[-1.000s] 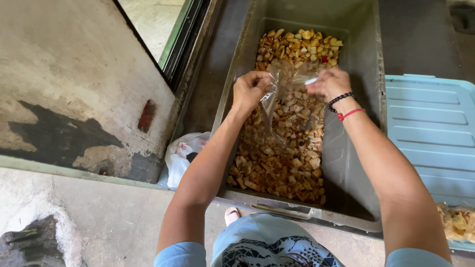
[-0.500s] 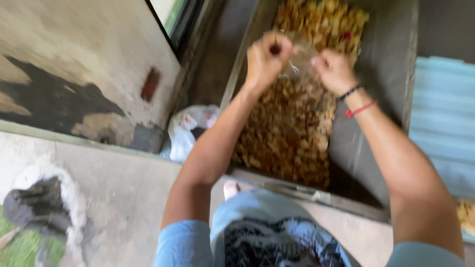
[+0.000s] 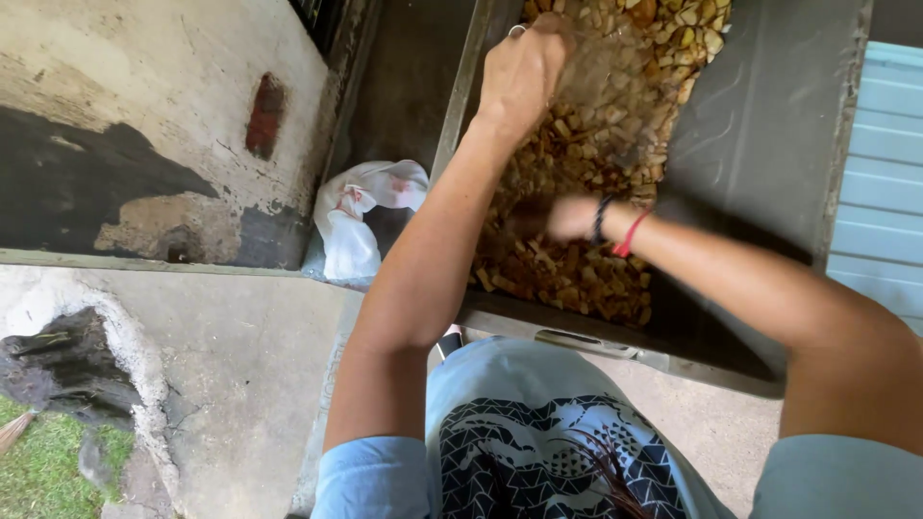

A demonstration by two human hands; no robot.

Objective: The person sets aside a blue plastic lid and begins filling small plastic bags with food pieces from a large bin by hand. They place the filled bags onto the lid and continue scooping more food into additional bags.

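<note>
My left hand (image 3: 524, 69) is raised over the far end of a long grey bin (image 3: 769, 173) and grips the mouth of a clear plastic bag (image 3: 615, 91), which hangs beside it over the bin. The bin is filled with brown and yellow food chunks (image 3: 577, 274). My right hand (image 3: 562, 219) is low in the middle of the bin, blurred and pressed into the chunks. Black and red bands circle its wrist. Its fingers are partly buried, so their grip cannot be made out.
A crumpled white plastic bag (image 3: 361, 221) lies on the ground left of the bin, against a stained concrete wall (image 3: 144, 115). A pale blue ribbed lid (image 3: 885, 183) is at the right edge. Concrete floor and a patch of grass (image 3: 38, 471) lie at the lower left.
My right hand has let go of the clear bag and dropped down into the chunks. My left hand keeps the bag up. The view has moved closer over the bin.
</note>
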